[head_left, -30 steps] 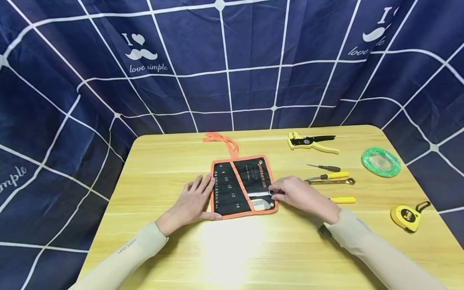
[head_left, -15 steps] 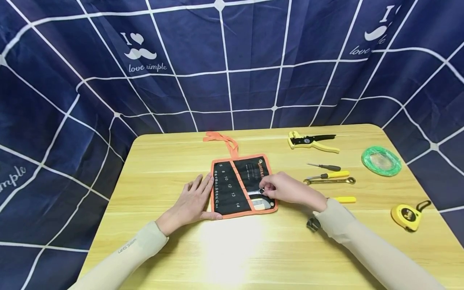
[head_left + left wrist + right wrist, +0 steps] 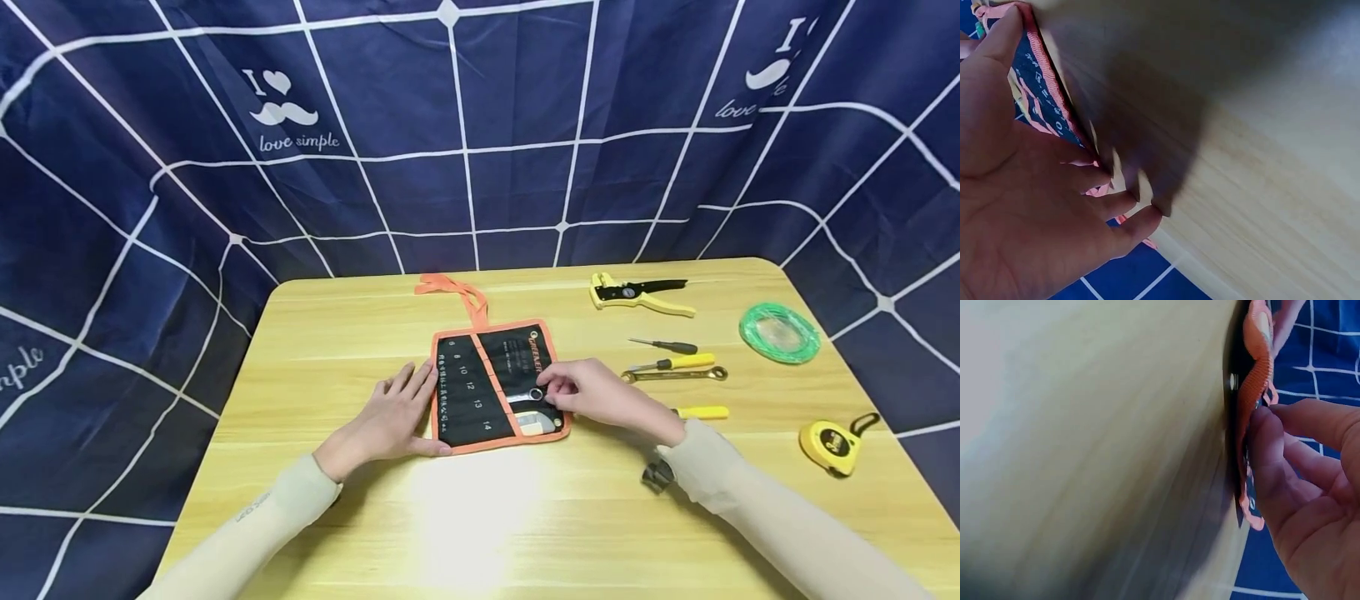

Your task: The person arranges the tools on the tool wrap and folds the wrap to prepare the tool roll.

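A black tool pouch with orange edging (image 3: pixel 465 408) lies unrolled on the table, its pockets numbered along the left half. My left hand (image 3: pixel 378 421) rests flat at the pouch's left edge, fingers spread and thumb on the lower corner. In the left wrist view the thumb (image 3: pixel 1007 37) lies on the orange border. My right hand (image 3: pixel 592 390) pinches the ring end of a silver combination wrench (image 3: pixel 525 397), whose other end is hidden inside a pocket. Below that wrench, a pale, grey-ended tool (image 3: pixel 536 423) sticks out of another pocket.
Right of the pouch lie a yellow-black wire stripper (image 3: pixel 637 293), small black screwdriver (image 3: pixel 667 345), yellow-handled screwdriver (image 3: pixel 686 361), another combination wrench (image 3: pixel 678 374) and a yellow handle (image 3: pixel 705 412). Farther right are a green wire coil (image 3: pixel 780 333) and a yellow tape measure (image 3: pixel 832 446).
My right hand has moved left with the wrench, which has slid deeper into its pocket. The left hand keeps its place on the pouch's edge.
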`<state>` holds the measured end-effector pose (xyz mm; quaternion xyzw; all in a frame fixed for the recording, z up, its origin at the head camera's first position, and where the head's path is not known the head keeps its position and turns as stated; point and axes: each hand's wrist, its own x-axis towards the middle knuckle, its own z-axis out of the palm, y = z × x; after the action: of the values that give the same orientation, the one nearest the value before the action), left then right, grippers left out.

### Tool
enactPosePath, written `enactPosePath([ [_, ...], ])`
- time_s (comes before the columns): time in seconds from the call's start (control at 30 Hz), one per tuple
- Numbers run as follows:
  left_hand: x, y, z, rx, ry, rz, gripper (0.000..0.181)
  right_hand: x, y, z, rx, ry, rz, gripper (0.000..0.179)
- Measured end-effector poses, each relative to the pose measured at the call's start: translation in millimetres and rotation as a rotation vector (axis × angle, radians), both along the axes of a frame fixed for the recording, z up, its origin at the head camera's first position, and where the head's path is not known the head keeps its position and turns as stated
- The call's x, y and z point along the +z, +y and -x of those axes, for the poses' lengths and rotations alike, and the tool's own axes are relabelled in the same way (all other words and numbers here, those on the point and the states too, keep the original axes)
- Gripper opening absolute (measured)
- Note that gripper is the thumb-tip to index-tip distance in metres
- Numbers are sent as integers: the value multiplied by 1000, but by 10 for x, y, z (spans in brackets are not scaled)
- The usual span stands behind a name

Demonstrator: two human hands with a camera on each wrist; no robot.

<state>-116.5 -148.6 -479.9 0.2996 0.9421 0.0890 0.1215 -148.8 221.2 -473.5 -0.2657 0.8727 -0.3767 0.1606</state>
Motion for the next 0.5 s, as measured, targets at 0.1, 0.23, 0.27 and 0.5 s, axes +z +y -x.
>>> enactPosePath([
  [0.1,21,-3,4,-1,-11,16,125,42,100,-37,-47,-10,42,18],
  [0.23,11,-6,-5,11,-10,19,126,107,265,-60,-105,-19,66,16],
  [0.27,5,-7,-6,13,-4,23,126,124,307,-62,-118,-10,68,16],
  [0.5,-40,2,-14,17,0,9,128,220,604,-86,-192,95,70,10],
])
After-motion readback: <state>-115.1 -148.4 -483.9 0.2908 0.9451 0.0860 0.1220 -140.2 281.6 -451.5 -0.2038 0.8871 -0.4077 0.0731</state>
